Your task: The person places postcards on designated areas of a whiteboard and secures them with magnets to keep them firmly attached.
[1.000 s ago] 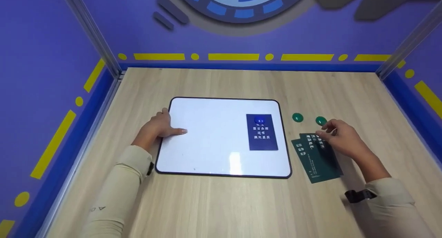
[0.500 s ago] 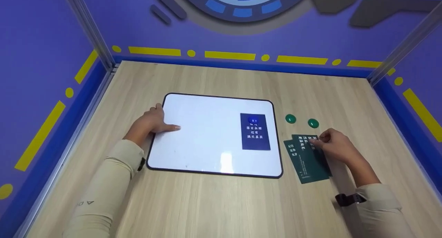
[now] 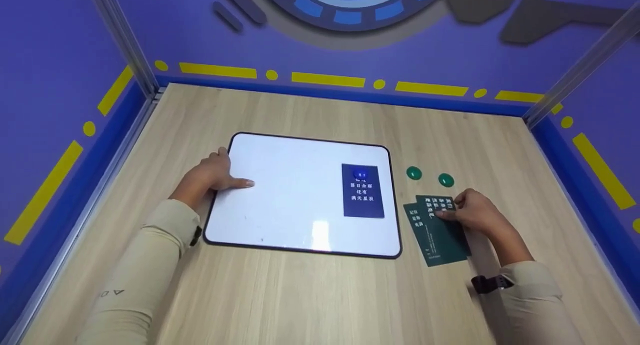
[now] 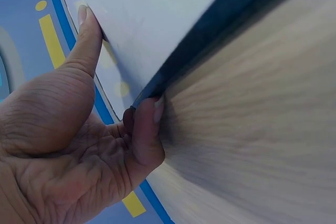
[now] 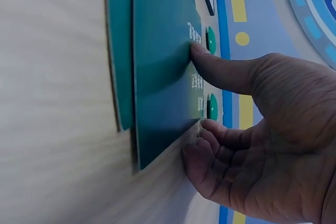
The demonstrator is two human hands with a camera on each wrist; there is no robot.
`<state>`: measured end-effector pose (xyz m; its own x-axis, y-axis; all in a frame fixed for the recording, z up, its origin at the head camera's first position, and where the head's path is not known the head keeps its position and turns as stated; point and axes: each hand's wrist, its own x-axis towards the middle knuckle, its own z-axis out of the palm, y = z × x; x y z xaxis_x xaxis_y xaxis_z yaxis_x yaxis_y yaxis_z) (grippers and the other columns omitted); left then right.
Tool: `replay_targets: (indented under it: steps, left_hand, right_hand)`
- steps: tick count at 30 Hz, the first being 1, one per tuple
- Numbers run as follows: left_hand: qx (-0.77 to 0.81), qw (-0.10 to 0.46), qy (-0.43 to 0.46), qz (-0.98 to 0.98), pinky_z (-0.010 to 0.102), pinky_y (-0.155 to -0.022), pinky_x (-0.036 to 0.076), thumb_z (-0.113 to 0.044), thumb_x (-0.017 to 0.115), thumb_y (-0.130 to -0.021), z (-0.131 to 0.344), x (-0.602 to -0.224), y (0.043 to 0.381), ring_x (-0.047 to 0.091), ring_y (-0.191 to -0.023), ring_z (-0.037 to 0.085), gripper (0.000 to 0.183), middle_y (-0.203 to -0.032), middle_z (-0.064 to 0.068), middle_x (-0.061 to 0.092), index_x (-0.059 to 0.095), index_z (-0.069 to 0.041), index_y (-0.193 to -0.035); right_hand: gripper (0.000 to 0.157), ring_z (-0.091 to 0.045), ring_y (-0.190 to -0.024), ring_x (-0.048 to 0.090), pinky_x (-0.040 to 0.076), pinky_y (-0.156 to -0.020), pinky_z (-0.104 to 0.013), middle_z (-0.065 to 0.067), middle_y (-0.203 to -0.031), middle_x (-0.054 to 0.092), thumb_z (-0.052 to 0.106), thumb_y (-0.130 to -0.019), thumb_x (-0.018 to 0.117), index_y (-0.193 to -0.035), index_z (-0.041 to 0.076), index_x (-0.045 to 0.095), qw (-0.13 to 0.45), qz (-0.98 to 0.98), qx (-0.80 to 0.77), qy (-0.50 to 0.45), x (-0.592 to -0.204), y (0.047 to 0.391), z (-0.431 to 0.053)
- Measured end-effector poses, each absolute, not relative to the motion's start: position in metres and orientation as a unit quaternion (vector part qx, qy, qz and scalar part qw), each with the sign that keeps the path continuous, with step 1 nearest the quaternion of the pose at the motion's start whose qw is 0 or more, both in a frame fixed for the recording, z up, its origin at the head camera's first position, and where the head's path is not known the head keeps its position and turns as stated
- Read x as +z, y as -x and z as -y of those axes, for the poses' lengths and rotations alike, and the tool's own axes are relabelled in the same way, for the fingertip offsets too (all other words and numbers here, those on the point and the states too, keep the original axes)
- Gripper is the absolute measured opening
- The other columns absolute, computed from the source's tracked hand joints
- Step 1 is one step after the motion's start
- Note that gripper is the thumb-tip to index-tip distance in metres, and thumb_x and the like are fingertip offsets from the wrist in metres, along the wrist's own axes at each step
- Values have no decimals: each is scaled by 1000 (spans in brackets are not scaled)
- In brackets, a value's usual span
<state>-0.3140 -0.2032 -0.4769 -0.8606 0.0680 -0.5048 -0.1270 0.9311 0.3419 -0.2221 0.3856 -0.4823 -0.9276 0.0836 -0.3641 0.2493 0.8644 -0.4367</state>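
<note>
The hands are both occupied, one at each side of the whiteboard (image 3: 280, 200). Over at its left edge, the left hand (image 3: 210, 175) grips the frame, thumb stretched across the white face and fingers curled against the rim. Just beyond the board's right edge, the right hand (image 3: 476, 213) pinches the upper green card (image 3: 447, 242), its thumb on the printed face and its fingers at the card's edge. That card partly covers the lower green card (image 3: 414, 220), which pokes out on the side nearer the board. Two green round pieces, one closer to the whiteboard (image 3: 414, 173) and one farther from it (image 3: 446, 180), sit past the cards' top ends. On the board itself, toward its right side, I can see a blue card (image 3: 363, 207) with white writing and a blue round piece (image 3: 360, 174) on its upper part. Under the whiteboard runs a pale, wood-grained surface (image 3: 300, 300).
</note>
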Motion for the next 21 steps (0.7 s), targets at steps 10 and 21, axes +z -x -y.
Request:
replay_targets:
  steps: [10, 21]
  left_hand:
    - [180, 268, 21, -946, 63, -128, 33, -65, 75, -92, 200, -473, 312, 33, -156, 56, 133, -169, 41, 20, -4, 13, -165]
    - [180, 264, 22, -947, 61, -128, 34, -66, 75, -91, 201, -474, 313, 34, -156, 55, 133, -169, 40, 22, -3, 12, -165]
  right_hand:
    - [66, -30, -94, 61, 49, -71, -31, -26, -112, 60, 35, -94, 83, -129, -13, 53, 176, -946, -257, -89, -483, 224, -385]
    - [83, -42, -112, 61, 55, -90, -44, -36, -137, 54, 39, -96, 81, -147, -9, 36, 176, -944, -270, -71, -486, 224, -386]
